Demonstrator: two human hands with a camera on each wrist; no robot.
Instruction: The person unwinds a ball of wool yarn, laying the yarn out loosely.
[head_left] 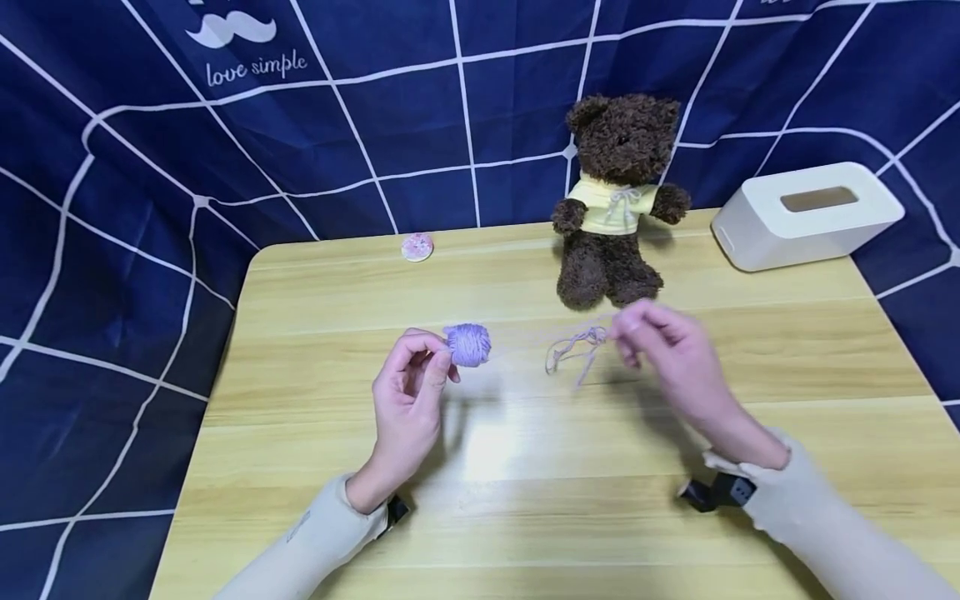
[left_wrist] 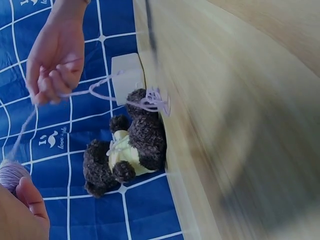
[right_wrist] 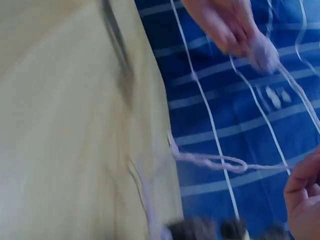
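A small ball of lilac yarn (head_left: 468,345) is pinched at its left end by my left hand (head_left: 411,392), held above the table. My right hand (head_left: 667,350) pinches the yarn's strand to the right, and looks blurred in the head view. From its fingers a tangled loose length of yarn (head_left: 577,346) hangs in loops. In the left wrist view a taut strand (left_wrist: 24,131) runs between the ball (left_wrist: 12,175) and the right hand (left_wrist: 56,70), while the loops dangle beyond. The right wrist view also has the ball (right_wrist: 263,54) in the left hand.
A brown teddy bear (head_left: 618,200) in a yellow top sits at the table's back. Right of it stands a white tissue box (head_left: 810,221). A round pink patterned disc (head_left: 417,247) lies by the back edge of the wooden table (head_left: 322,517). Blue checked cloth (head_left: 390,133) hangs behind.
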